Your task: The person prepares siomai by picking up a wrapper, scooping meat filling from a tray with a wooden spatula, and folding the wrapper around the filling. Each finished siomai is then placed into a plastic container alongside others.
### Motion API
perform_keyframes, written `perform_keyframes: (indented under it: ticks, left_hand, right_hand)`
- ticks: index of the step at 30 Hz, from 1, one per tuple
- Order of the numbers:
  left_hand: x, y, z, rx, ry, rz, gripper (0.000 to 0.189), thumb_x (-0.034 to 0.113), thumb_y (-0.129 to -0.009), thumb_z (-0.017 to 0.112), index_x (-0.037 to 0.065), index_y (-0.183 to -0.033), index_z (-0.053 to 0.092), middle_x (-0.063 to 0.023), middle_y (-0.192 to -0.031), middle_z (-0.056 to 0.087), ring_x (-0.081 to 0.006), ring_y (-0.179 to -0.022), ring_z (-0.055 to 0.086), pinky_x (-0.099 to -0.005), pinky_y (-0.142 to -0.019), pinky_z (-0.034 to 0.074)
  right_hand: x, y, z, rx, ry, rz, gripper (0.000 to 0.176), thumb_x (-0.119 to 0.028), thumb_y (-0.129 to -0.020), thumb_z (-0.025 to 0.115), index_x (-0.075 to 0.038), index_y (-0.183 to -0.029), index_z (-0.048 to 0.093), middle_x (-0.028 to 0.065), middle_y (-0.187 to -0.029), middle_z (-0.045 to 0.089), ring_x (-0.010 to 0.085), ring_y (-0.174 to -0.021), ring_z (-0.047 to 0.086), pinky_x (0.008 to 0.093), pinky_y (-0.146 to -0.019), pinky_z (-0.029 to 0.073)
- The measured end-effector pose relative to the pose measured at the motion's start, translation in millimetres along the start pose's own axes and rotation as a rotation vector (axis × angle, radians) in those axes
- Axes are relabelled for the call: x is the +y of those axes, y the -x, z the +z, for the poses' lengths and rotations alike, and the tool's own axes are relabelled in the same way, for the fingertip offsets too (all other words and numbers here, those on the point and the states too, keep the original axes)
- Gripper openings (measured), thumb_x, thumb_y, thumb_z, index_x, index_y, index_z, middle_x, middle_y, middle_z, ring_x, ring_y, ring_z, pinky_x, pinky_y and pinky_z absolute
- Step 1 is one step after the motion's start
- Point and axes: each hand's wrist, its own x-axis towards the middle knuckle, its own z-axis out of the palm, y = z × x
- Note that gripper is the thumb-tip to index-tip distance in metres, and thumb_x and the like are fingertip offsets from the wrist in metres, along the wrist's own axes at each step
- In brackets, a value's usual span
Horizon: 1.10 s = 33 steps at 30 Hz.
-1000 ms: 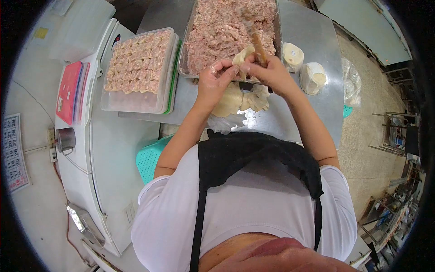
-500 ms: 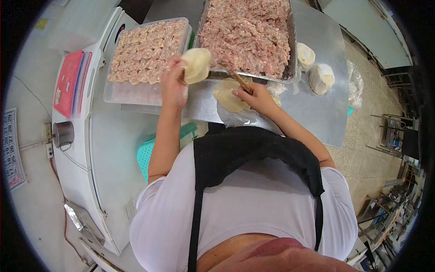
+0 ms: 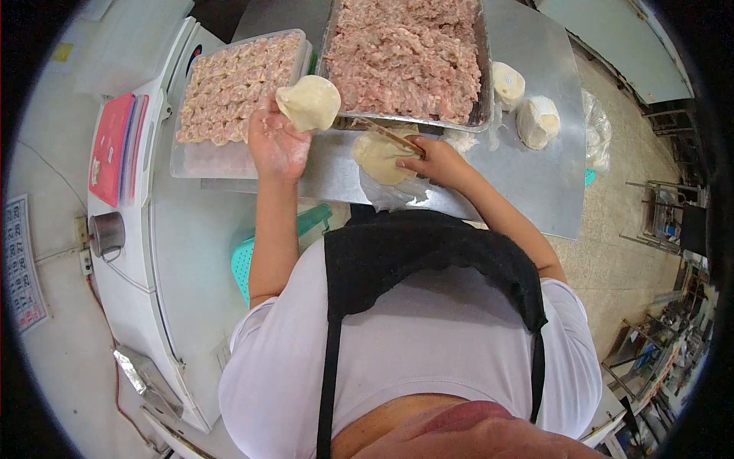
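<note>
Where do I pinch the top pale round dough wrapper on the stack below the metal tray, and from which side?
Probably its bare left rim, coming from the left: the top pale round dough wrapper lies flat, and the right hand and thin wooden stick cover its right part.

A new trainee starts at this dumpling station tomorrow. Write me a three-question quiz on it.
1. True or false: the left hand holds a dough wrapper.
2. The plastic container of finished dumplings lies: A left of the metal tray; B right of it; C on the floor.
3. Fill in: the right hand, resting on the wrapper stack, holds a ____.
Key: 1 true; 2 A; 3 wooden stick.
</note>
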Motion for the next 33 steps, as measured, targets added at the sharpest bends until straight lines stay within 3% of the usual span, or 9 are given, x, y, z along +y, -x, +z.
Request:
perform_keyframes:
  ticks: [3,6,14,18,24,26,28,30,33]
  left_hand:
    - [-14.6,3.8,-3.9,0.033,-0.321,0.064,0.025,0.021,-0.095,0.049,0.002,-0.110,0.053,-0.0127,-0.105,0.063,-0.0264,-0.102,0.062,-0.0402,-0.085,0.052]
    - [-53.5,15.1,7.3,-0.328,-1.541,0.058,0.031,0.025,-0.087,0.061,0.008,-0.112,0.055,-0.0141,-0.102,0.064,-0.0267,-0.095,0.064,-0.0401,-0.081,0.050]
    - [-169.3,30.1,1.8,-0.612,-2.074,0.093,0.037,0.039,-0.081,0.066,0.013,-0.108,0.064,-0.0143,-0.080,0.068,-0.0343,-0.079,0.065,-0.0388,-0.071,0.051]
    - [-168.2,25.9,-5.1,-0.600,-1.927,0.178,0.031,0.031,-0.083,0.064,0.010,-0.105,0.066,-0.0189,-0.081,0.067,-0.0337,-0.077,0.065,-0.0405,-0.067,0.051]
    - [-131.0,27.7,-3.6,-0.268,-1.356,0.056,0.032,0.028,-0.087,0.064,0.002,-0.105,0.067,-0.0092,-0.084,0.069,-0.0140,-0.077,0.063,-0.0286,-0.072,0.049]
    - [-114.8,30.4,-1.1,-0.147,-0.815,-0.269,0.030,0.025,-0.086,0.065,0.001,-0.102,0.068,-0.0046,-0.086,0.067,-0.0087,-0.081,0.058,-0.0268,-0.075,0.047]
    - [-98.5,23.3,-4.3,-0.157,-0.951,-0.319,0.026,0.023,-0.086,0.066,0.000,-0.097,0.069,-0.0027,-0.083,0.067,-0.0090,-0.079,0.060,-0.0263,-0.073,0.048]
    - [-90.8,17.5,-10.3,-0.220,-1.939,-0.042,0.023,0.021,-0.086,0.065,0.001,-0.095,0.070,-0.0004,-0.081,0.067,-0.0069,-0.077,0.059,-0.0251,-0.070,0.048]
    - [-85.3,17.1,-13.0,-0.171,-1.379,-0.178,0.022,0.020,-0.088,0.064,0.001,-0.096,0.068,0.0009,-0.084,0.066,-0.0067,-0.078,0.058,-0.0228,-0.068,0.046]
  right_hand:
    - [14.1,17.7,-18.6,0.038,-0.046,0.007,0.051,-0.036,-0.081,0.070,-0.006,-0.120,0.059,0.0130,-0.076,0.064,0.0226,-0.070,0.061,0.0333,-0.066,0.048]
    - [30.6,33.2,-45.2,0.021,0.045,0.022,0.057,-0.037,-0.077,0.073,-0.010,-0.124,0.057,0.0166,-0.083,0.066,0.0280,-0.075,0.064,0.0371,-0.068,0.049]
    - [85.5,44.8,-35.1,0.128,0.228,-0.077,0.040,-0.024,-0.081,0.064,-0.013,-0.118,0.057,0.0179,-0.096,0.066,0.0358,-0.089,0.063,0.0453,-0.077,0.050]
    - [104.9,57.6,-61.8,0.201,0.290,-0.033,0.023,-0.014,-0.085,0.052,-0.009,-0.106,0.057,0.0185,-0.095,0.065,0.0367,-0.087,0.063,0.0459,-0.075,0.049]
    - [79.0,72.2,-92.6,0.117,0.063,-0.032,0.020,-0.019,-0.085,0.059,-0.007,-0.102,0.058,0.0185,-0.081,0.065,0.0354,-0.077,0.064,0.0422,-0.069,0.048]
    - [69.5,67.1,-98.1,0.101,0.043,-0.057,0.022,-0.022,-0.085,0.061,-0.006,-0.099,0.060,0.0177,-0.079,0.065,0.0338,-0.074,0.064,0.0407,-0.067,0.048]
    - [59.4,62.1,-100.0,0.084,0.024,-0.085,0.024,-0.025,-0.085,0.064,-0.004,-0.097,0.061,0.0170,-0.077,0.065,0.0322,-0.071,0.064,0.0392,-0.066,0.048]
    - [49.5,56.9,-99.0,0.110,0.015,-0.057,0.030,-0.029,-0.083,0.066,0.000,-0.092,0.063,0.0159,-0.076,0.064,0.0297,-0.068,0.062,0.0380,-0.065,0.047]
    - [35.7,46.3,-89.7,0.105,-0.089,-0.117,0.033,-0.033,-0.083,0.068,-0.001,-0.092,0.066,0.0107,-0.070,0.063,0.0220,-0.062,0.059,0.0344,-0.061,0.045]
